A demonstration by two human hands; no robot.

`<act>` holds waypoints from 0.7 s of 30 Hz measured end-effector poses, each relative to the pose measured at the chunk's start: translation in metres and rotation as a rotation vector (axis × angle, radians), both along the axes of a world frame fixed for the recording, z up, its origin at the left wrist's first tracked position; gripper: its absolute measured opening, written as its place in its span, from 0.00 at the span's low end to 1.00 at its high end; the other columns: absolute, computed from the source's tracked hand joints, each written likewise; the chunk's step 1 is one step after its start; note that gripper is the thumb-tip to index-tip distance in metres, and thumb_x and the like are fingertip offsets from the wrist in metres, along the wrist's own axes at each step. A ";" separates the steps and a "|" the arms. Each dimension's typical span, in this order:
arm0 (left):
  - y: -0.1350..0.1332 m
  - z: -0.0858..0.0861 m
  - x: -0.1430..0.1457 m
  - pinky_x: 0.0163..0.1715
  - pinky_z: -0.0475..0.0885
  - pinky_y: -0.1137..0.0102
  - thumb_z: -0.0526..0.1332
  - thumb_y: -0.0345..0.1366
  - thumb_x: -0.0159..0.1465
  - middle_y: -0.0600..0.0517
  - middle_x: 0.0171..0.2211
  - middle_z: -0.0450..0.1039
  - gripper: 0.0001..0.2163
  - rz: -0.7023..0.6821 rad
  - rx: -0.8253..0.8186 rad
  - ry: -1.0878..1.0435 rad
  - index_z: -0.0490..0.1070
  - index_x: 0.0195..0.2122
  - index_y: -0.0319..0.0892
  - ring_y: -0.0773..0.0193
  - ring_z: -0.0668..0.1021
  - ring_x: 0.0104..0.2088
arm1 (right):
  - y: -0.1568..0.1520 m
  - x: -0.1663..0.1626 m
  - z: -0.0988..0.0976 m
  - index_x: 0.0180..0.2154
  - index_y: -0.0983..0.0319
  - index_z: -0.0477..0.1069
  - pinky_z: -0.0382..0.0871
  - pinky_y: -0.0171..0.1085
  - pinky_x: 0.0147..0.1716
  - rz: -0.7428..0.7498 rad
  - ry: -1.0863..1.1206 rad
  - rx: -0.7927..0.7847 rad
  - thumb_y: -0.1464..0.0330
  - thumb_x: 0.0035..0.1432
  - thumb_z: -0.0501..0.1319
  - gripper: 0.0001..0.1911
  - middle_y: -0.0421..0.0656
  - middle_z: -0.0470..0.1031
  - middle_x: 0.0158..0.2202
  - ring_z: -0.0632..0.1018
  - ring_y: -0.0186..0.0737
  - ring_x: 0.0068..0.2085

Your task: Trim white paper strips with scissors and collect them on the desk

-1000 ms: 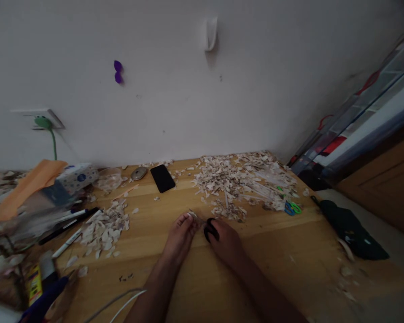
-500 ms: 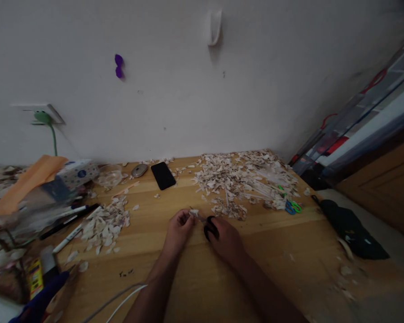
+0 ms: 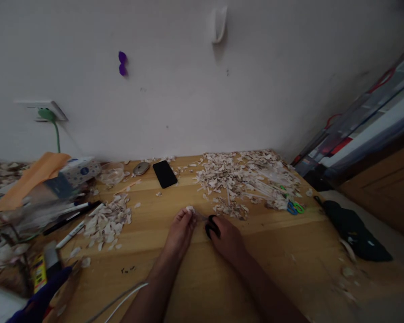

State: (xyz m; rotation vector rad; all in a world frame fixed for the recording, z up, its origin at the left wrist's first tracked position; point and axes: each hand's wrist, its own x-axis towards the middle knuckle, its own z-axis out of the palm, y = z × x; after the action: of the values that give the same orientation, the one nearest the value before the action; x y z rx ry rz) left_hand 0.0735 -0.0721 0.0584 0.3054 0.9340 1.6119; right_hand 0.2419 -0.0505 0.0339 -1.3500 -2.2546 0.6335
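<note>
Fragment (image 3: 190,209) is being pinched in the left hand (image 3: 182,231), just left of the scissors (image 3: 212,227) being gripped in the right hand (image 3: 229,241), blades being pointed toward it.

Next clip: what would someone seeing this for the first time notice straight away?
At the middle of the wooden table, the left hand pinches a small pale piece and the right hand grips black-handled scissors close beside it. Next comes the big heap of pale scraps on the table's far right. A smaller heap lies left of the hands, and a black phone lies near the wall.
</note>
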 end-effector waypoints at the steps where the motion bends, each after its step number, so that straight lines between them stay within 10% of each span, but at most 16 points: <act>1: 0.001 -0.001 -0.002 0.28 0.67 0.76 0.79 0.43 0.46 0.55 0.24 0.73 0.17 0.008 0.006 0.076 0.75 0.28 0.40 0.72 0.71 0.25 | 0.000 0.000 0.000 0.47 0.60 0.72 0.71 0.43 0.48 0.003 0.002 0.000 0.70 0.60 0.58 0.13 0.49 0.78 0.47 0.78 0.48 0.48; 13: 0.000 0.005 -0.011 0.29 0.66 0.71 0.74 0.45 0.50 0.54 0.25 0.75 0.13 -0.021 0.051 0.610 0.77 0.29 0.43 0.66 0.72 0.26 | -0.001 0.000 0.002 0.48 0.60 0.71 0.70 0.43 0.48 0.004 -0.016 0.000 0.69 0.61 0.58 0.12 0.49 0.78 0.47 0.77 0.48 0.48; 21: -0.002 0.004 -0.004 0.29 0.68 0.74 0.77 0.42 0.48 0.55 0.25 0.73 0.15 -0.049 -0.008 0.112 0.76 0.30 0.41 0.70 0.71 0.25 | 0.000 0.002 0.000 0.48 0.60 0.72 0.70 0.41 0.47 0.015 -0.003 0.000 0.70 0.62 0.58 0.12 0.48 0.78 0.47 0.78 0.47 0.48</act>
State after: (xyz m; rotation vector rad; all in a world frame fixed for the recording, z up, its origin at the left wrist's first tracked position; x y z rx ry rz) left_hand 0.0695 -0.0741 0.0623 0.4137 1.0100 1.5581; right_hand 0.2435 -0.0505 0.0338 -1.3365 -2.2686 0.6374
